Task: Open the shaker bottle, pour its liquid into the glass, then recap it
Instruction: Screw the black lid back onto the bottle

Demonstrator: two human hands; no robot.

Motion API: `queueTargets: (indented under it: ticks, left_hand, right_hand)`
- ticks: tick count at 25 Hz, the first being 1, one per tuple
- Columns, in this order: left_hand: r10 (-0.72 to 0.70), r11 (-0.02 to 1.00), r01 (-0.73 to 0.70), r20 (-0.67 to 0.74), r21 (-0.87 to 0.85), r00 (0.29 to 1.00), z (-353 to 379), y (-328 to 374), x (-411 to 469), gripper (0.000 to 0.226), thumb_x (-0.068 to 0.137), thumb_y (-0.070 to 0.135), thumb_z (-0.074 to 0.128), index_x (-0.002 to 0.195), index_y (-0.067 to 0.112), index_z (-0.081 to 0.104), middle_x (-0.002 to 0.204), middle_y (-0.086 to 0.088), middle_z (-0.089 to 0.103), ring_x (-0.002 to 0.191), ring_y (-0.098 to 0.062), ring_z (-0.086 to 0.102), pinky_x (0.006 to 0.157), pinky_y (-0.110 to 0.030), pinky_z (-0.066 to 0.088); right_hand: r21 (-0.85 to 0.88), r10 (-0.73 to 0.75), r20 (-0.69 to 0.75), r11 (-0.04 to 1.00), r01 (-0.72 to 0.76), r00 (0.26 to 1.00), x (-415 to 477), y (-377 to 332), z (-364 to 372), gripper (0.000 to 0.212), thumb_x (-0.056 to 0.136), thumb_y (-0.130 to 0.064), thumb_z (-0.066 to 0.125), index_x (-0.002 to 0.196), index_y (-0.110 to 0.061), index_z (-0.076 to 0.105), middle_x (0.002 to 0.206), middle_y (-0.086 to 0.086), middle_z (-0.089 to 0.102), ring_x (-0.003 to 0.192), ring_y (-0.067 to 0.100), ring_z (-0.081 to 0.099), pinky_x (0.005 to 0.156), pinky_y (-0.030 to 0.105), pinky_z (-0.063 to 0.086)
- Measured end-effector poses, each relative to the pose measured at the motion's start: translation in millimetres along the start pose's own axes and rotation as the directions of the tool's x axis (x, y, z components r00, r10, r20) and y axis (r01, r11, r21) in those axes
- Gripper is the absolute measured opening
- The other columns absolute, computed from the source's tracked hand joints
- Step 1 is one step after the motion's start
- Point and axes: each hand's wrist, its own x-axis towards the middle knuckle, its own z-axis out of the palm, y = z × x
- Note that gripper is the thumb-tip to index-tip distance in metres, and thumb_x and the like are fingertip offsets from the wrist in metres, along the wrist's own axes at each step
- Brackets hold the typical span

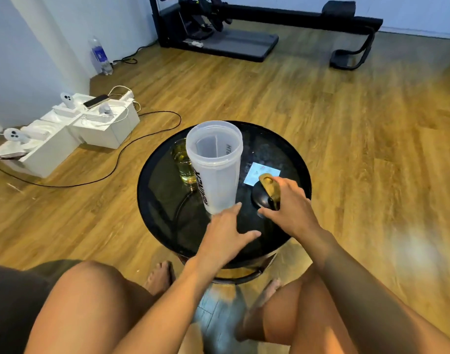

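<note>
The translucent shaker bottle (216, 169) stands upright and uncapped on the round black glass table (162, 200). Just behind it on the left is a glass (183, 164) holding yellowish liquid. The bottle's black lid with a gold flip cap (264, 191) lies on the table to the right of the bottle. My right hand (287, 208) rests over the lid, fingers curled around it. My left hand (226, 233) is spread just below the bottle's base, with a fingertip touching or nearly touching it.
A small pale paper square (257, 172) lies behind the lid. White boxes with devices and cables (73, 129) sit on the wooden floor at left, with a plastic water bottle (100, 56) by the wall. Exercise equipment (244, 26) stands at the back. My knees are below the table.
</note>
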Motion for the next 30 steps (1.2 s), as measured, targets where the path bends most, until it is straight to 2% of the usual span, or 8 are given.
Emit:
queueTargets:
  ticks: [4,8,14,20,22,25,27,30]
  left_hand:
    - [0.035,0.997,-0.043,0.120,0.064,0.992,41,17,58,0.106,0.081,0.034,0.074,0.156,0.013,0.003,0.163,-0.014,0.019,0.148,-0.027,0.022,0.116,-0.039,0.027]
    - [0.011,0.994,-0.025,0.132,0.108,0.991,67,15,92,0.102,0.088,0.025,0.063,0.154,0.016,-0.014,0.165,-0.017,-0.002,0.152,-0.029,0.007,0.118,-0.042,0.024]
    - [0.081,0.987,-0.084,0.032,0.139,0.996,65,18,94,0.086,0.092,0.012,0.057,0.156,0.014,0.000,0.164,-0.019,0.005,0.151,-0.031,0.011,0.115,-0.039,0.030]
    - [0.216,0.923,-0.203,-0.004,0.327,0.976,10,90,45,0.082,0.091,0.009,0.057,0.154,0.011,0.006,0.161,-0.025,0.005,0.148,-0.040,0.017,0.112,-0.045,0.034]
    - [0.289,0.894,-0.228,-0.106,0.386,0.951,-17,109,30,0.080,0.085,0.008,0.061,0.152,0.007,0.017,0.157,-0.028,0.019,0.143,-0.041,0.028,0.106,-0.045,0.041]
    - [0.444,0.849,-0.290,-0.297,0.442,0.845,-75,115,17,0.076,0.071,0.016,0.071,0.140,0.010,0.039,0.141,-0.019,0.043,0.123,-0.036,0.050,0.083,-0.043,0.052]
    - [0.446,0.877,-0.338,-0.318,0.341,0.837,-114,99,16,0.079,0.072,0.027,0.075,0.140,0.018,0.037,0.138,-0.008,0.042,0.121,-0.031,0.048,0.087,-0.045,0.051]
    - [0.375,0.927,-0.337,-0.372,0.165,0.849,-149,56,22,0.091,0.067,0.044,0.082,0.144,0.022,0.037,0.139,0.000,0.048,0.126,-0.023,0.047,0.100,-0.041,0.045]
  right_hand:
    - [-0.020,0.039,0.073,0.999,-0.037,0.997,8,30,16,0.103,0.075,-0.053,0.076,0.155,-0.022,0.020,0.156,0.006,0.031,0.140,0.031,0.038,0.108,0.046,0.037]
    - [-0.061,0.053,0.080,0.997,-0.049,0.995,37,30,31,0.104,0.077,-0.050,0.071,0.157,-0.024,0.009,0.161,0.011,0.025,0.145,0.033,0.031,0.111,0.049,0.033]
    - [-0.051,0.092,0.067,0.995,-0.089,0.993,54,27,26,0.106,0.071,-0.054,0.071,0.155,-0.025,0.012,0.148,0.015,0.041,0.131,0.035,0.043,0.104,0.046,0.038]
    - [0.353,0.058,-0.026,0.934,-0.045,0.998,9,12,-45,0.096,0.071,-0.043,0.074,0.152,-0.032,0.024,0.141,0.006,0.046,0.127,0.026,0.048,0.100,0.036,0.044]
    - [0.424,0.009,-0.054,0.906,0.015,0.998,-1,-7,-78,0.094,0.072,-0.033,0.079,0.150,-0.035,0.027,0.139,0.001,0.047,0.124,0.019,0.049,0.094,0.028,0.039]
    - [0.411,-0.094,-0.106,0.903,0.129,0.990,-1,-54,-122,0.101,0.066,-0.028,0.080,0.151,-0.031,0.028,0.143,-0.001,0.046,0.124,0.014,0.047,0.092,0.019,0.033]
    - [0.359,-0.199,-0.115,0.905,0.227,0.973,6,-92,-135,0.100,0.061,-0.036,0.082,0.148,-0.030,0.032,0.135,0.001,0.048,0.120,0.015,0.048,0.092,0.020,0.035]
    - [0.202,-0.278,0.013,0.941,0.270,0.961,27,-133,-133,0.111,0.056,-0.057,0.082,0.148,-0.031,0.027,0.131,0.005,0.047,0.123,0.023,0.047,0.101,0.036,0.042]
